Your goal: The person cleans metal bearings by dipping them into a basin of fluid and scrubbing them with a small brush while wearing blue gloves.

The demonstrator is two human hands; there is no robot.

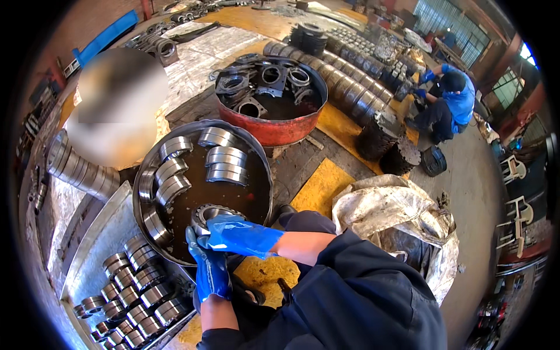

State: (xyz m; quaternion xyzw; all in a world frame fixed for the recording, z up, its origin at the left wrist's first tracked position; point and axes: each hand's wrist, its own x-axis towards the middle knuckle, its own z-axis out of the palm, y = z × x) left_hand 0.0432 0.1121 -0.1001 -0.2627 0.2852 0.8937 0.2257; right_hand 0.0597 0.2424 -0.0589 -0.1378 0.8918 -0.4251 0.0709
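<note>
The bearing [217, 213] sits at the near edge of the round basin [256, 140], just left of centre in the frame, over dark liquid [198, 195]. Your gloved right hand [238, 234] grasps its near side; your left hand [211, 269] is just below, fingertips by its left edge, though you can't tell from here whether they grip it. Expect it to be heavy for its size, rigid, and probably slippery where wet. Take hold of the outer ring on opposite sides rather than the inner parts, which may turn. More metal rings [226, 156] stand in the basin, towards the upper centre.
</note>
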